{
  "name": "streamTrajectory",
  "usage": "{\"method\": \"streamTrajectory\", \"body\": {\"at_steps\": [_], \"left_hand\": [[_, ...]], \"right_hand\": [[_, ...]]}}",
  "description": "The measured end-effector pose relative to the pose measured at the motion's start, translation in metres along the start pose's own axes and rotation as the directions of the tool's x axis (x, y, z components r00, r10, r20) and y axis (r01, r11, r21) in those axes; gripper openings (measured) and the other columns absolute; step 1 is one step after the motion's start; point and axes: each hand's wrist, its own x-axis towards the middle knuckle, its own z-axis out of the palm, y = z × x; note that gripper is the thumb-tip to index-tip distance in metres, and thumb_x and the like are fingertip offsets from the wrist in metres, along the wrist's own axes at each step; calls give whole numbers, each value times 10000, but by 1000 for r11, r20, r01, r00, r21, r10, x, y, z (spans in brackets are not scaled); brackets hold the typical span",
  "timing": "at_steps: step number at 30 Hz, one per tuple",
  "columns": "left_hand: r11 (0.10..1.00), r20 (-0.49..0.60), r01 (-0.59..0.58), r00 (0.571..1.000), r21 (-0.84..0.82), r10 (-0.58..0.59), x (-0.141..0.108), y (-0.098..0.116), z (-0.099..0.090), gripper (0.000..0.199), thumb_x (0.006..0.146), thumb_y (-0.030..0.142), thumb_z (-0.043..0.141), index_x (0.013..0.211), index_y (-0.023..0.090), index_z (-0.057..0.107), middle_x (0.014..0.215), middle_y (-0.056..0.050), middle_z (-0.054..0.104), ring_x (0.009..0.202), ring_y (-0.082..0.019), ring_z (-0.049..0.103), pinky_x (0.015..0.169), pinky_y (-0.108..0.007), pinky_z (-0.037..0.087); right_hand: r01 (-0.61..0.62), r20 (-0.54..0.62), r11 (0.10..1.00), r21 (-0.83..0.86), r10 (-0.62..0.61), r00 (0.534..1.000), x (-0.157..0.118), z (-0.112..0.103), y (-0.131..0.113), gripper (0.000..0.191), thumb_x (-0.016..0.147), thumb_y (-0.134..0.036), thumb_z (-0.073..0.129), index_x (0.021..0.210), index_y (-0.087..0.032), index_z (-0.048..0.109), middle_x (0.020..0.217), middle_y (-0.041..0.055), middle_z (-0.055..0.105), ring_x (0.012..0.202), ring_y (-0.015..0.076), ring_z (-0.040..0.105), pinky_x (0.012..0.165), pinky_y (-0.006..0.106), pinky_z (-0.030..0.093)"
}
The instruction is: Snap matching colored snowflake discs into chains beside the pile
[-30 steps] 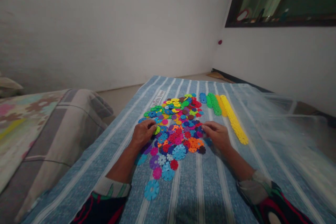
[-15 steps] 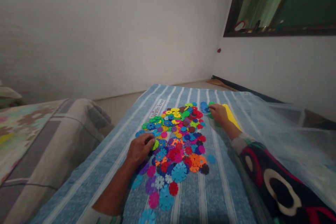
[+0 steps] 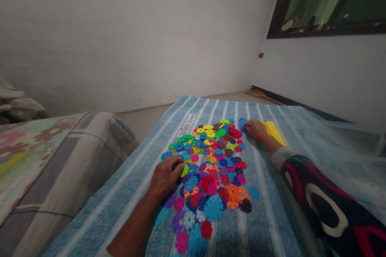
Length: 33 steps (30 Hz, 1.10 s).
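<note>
A dense spread of colourful notched plastic snowflake discs (image 3: pixel 208 176) covers the middle of the striped blue cloth. At the left side of the spread is my left hand (image 3: pixel 169 174), its thumb and fingers pinched at the edge of a lime green disc (image 3: pixel 185 170). My right hand (image 3: pixel 256 129) reaches to the far right, fingertips drawn together on a few blue discs (image 3: pixel 242 123) lying apart from the main spread. Green discs (image 3: pixel 261 146) show partly under that hand, and a row of yellow discs (image 3: pixel 275 131) lies just right of it.
The striped blue cloth (image 3: pixel 120 192) has a "With love" label (image 3: pixel 187 125). Clear plastic sheeting or a container, blurred (image 3: pixel 328 148), is at the right. A grey and floral bedcover (image 3: pixel 75 160) is at the left. White walls (image 3: pixel 150 40) and a dark-framed window (image 3: pixel 331 4) stand behind.
The whole view has shifted, so the scene sits further right. My right fingertips have moved slightly left, from a green disc onto the blue discs. My left hand keeps its place by the lime disc.
</note>
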Motion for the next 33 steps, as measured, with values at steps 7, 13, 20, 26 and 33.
{"method": "streamTrajectory", "body": {"at_steps": [7, 13, 20, 26, 33], "left_hand": [[1000, -14, -8, 1000, -15, 8, -1, 2, 0, 250, 820, 370, 487, 807, 194, 664, 790, -38, 679, 768, -204, 646, 738, -335, 492], [997, -30, -70, 997, 24, 71, -2, 4, 0, 222, 812, 357, 516, 805, 196, 669, 800, -44, 671, 785, -206, 628, 748, -337, 488], [987, 100, -142, 986, 73, 135, -1, 6, -5, 181, 784, 340, 541, 768, 193, 646, 814, -43, 649, 823, -207, 596, 795, -338, 465], [986, 182, -151, 974, 68, 136, 1, 5, -11, 130, 732, 326, 583, 716, 199, 610, 784, -11, 605, 796, -187, 560, 781, -321, 449], [989, 206, -142, 970, 37, 132, 2, 5, -13, 176, 717, 364, 636, 788, 205, 659, 873, -23, 649, 874, -206, 589, 845, -336, 465]], "right_hand": [[-20, -19, 999, -46, 19, 1000, -15, -5, -15, 318, 914, -189, 494, 1140, -193, 718, 1148, 119, 679, 1052, 239, 626, 803, 274, 446], [161, -59, 987, 24, -160, 985, -55, -8, -48, 225, 915, -215, 518, 956, -202, 739, 972, 86, 698, 889, 205, 641, 694, 248, 433], [472, -283, 812, 343, -389, 877, -128, 0, -87, 190, 913, -207, 521, 901, -221, 711, 878, 52, 707, 833, 186, 645, 740, 271, 473], [529, -392, 737, 421, -379, 838, -167, 1, -89, 192, 934, -221, 497, 908, -219, 686, 820, 47, 686, 776, 171, 642, 713, 266, 496], [443, -429, 797, 410, -260, 865, -175, 15, -80, 234, 946, -231, 459, 904, -218, 689, 832, 65, 692, 809, 196, 648, 748, 308, 515]]}}
